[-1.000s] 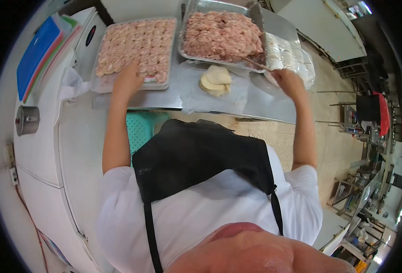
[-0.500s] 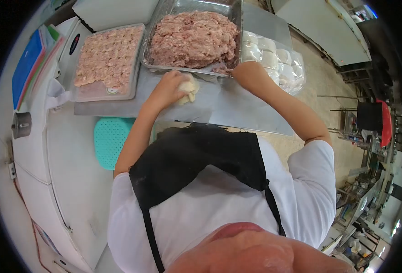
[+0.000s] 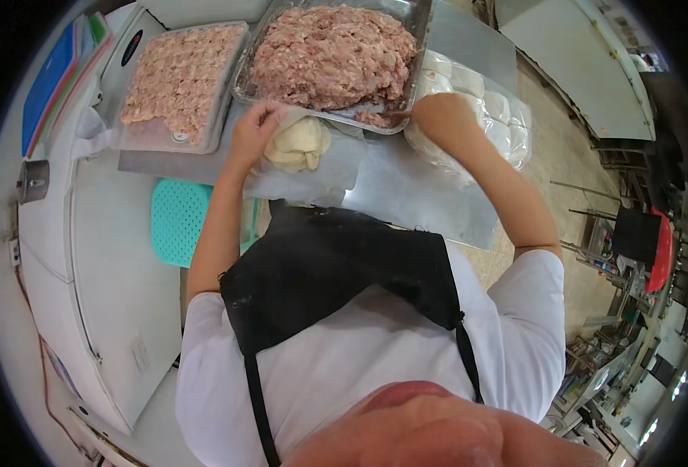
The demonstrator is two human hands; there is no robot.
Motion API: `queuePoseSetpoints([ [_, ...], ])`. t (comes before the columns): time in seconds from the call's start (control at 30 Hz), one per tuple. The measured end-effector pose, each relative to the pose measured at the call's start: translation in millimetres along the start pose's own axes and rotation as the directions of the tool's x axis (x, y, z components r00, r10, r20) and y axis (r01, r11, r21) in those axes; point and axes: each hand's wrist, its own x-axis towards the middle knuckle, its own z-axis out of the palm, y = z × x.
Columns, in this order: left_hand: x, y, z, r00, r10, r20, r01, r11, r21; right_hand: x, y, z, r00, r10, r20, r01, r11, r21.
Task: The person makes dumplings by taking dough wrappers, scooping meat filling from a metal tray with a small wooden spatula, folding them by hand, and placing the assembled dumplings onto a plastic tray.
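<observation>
At the tray (image 3: 351,122), a stick (image 3: 399,115) was clasped by the right hand (image 3: 446,121); whether dough (image 3: 299,145) was pinched by the left hand (image 3: 252,136) was unclear.

Two bare hands (image 3: 446,123), one metal pan (image 3: 422,37), one plastic tub (image 3: 145,134) and one wrapper stack (image 3: 297,146) show. There is one teal stool (image 3: 179,222).
</observation>
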Motion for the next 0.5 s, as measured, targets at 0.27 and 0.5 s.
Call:
queuePoseSetpoints([
  [0.27,7,35,-10,0.956,-0.283,-0.078,0.108,0.586,-0.803,-1,-46,28,0.974,0.222,0.041,-0.194,0.732,0.653],
  [0.5,42,65,1,0.957,-0.289,0.029,0.076,0.151,-0.986,42,-51,6,0.879,0.426,0.212,-0.285,0.114,0.952],
])
